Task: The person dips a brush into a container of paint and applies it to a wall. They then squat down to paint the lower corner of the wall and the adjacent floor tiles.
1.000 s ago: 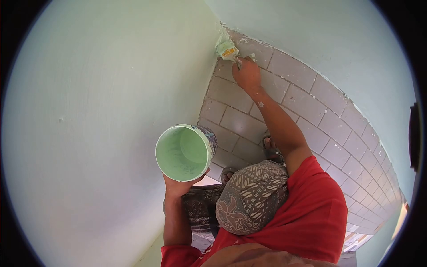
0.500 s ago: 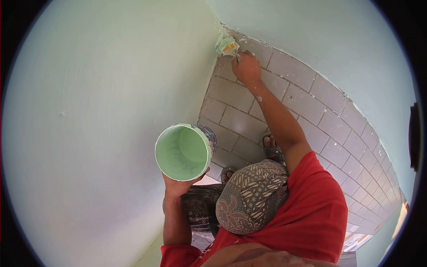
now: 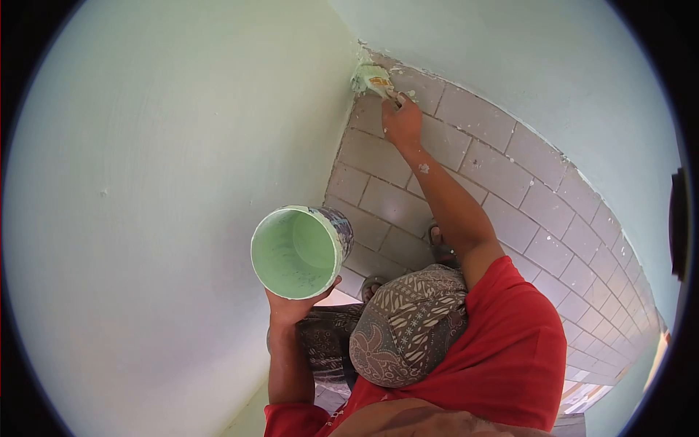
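My left hand (image 3: 290, 307) is closed around the lower side of a paint bucket (image 3: 341, 231), which is tilted so that its mouth faces me. Pale green paint coats the inside of the bucket. Stretched out toward the far corner, my right hand (image 3: 402, 122) grips the handle of a paintbrush (image 3: 378, 81). The brush head is at the foot of the left wall (image 3: 167, 160), close to where it meets the other wall and the floor. Thick green paint covers the bristles and the spot around them, so their exact contact is hard to make out.
Paint-spattered grey tiles (image 3: 386, 154) cover the floor. A pale blue-green wall (image 3: 553, 65) runs along the right. My sandalled feet (image 3: 437, 237) and patterned-cloth knees (image 3: 411, 324) lie between the two arms. A dark object (image 3: 678, 224) shows at the right edge.
My right hand has shifted slightly left and down, and the brush handle now slants more to the right. The bucket has moved only a little, down and left.
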The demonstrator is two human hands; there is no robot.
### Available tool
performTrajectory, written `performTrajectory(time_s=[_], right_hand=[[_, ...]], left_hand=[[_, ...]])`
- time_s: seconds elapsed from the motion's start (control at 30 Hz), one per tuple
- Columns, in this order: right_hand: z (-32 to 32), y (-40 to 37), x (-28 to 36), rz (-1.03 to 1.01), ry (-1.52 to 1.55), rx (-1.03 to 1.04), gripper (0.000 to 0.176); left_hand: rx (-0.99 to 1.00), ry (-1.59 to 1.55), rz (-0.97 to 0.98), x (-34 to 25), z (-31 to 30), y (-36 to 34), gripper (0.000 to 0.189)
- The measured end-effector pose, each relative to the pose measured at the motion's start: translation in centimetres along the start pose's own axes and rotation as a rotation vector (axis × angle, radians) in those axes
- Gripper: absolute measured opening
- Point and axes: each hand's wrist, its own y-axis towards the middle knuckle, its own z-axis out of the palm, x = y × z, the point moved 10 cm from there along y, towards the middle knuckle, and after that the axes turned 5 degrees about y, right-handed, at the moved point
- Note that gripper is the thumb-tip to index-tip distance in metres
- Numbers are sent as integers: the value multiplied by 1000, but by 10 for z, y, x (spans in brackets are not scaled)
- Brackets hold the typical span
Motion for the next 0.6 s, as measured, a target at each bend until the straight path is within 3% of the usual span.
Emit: performTrajectory(time_s=[0.07, 0.27, 0.37, 0.47, 0.6], right_hand=[[1, 4, -21, 223, 320, -76, 35], [21, 12, 1, 250, 406, -5, 36], [4, 11, 5, 282, 494, -87, 37], [5, 19, 14, 342, 461, -22, 36], [9, 23, 14, 274, 412, -54, 35]], left_hand=[[10, 28, -5, 2, 0, -3, 67], [28, 20, -21, 9, 2, 1, 66], [19, -6, -37, 5, 3, 2, 66], [44, 23, -34, 10, 5, 1, 66], [6, -47, -6, 2, 3, 0, 65]])
